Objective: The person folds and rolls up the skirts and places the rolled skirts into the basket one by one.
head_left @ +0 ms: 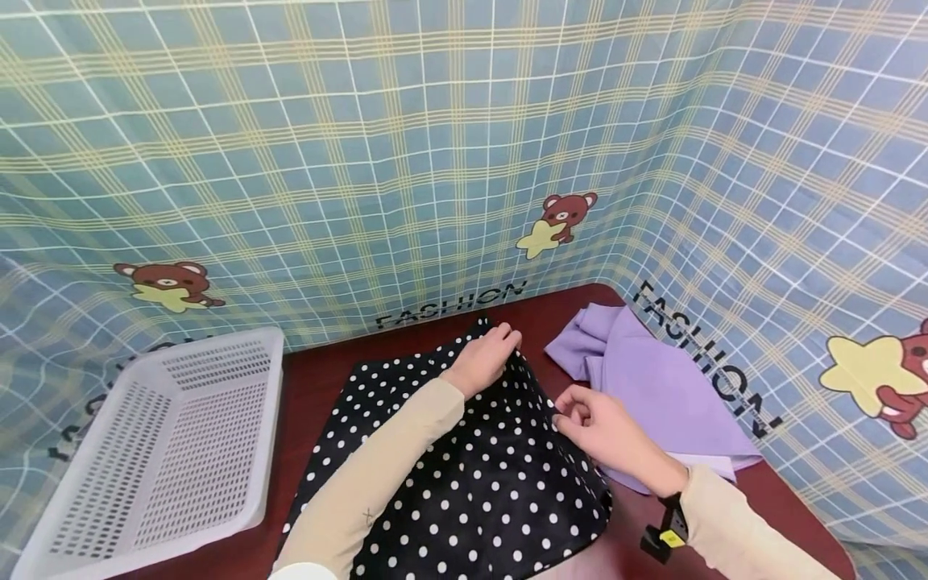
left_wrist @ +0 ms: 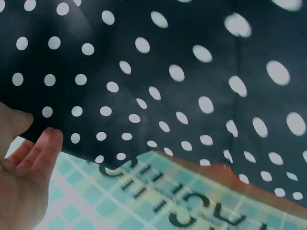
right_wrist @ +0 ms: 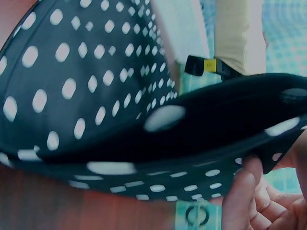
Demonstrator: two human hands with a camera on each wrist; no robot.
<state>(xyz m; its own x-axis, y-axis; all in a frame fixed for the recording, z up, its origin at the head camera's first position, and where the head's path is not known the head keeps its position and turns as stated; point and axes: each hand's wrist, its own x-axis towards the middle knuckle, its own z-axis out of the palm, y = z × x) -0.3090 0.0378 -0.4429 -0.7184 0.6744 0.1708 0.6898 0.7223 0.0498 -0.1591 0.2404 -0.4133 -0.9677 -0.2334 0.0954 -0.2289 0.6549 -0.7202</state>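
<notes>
1. At the far corner of the polka-dot cloth [head_left: 464, 475], my left hand [head_left: 487, 357] has its fingers curled over the top corner, gripping the fabric. The left wrist view shows fingertips [left_wrist: 48, 139] right at the cloth's edge.
2. My right hand [head_left: 602, 431] is on the right edge of the same cloth, pinching it. In the right wrist view the fingers [right_wrist: 244, 191] sit under a lifted, doubled-over layer, so that's a pinch, not a loose touch.
3. The cloth itself lies mid-desk [head_left: 319, 379], mostly flat, with its right side raised off the wood between my two hands.
4. My take on doing this bit well: keep both grips on the hem itself, hold the edge taut between the hands so the fold line stays straight, and lay it down onto the flat part without dragging the bottom layer. Looks like slippery fabric, so slow is better.
5. Counting outward: one polka-dot cloth, one purple cloth [head_left: 652, 379] bunched just to the right of it near my right hand, and one white mesh basket [head_left: 181, 435] well off to the left. Two hands, both busy.
</notes>
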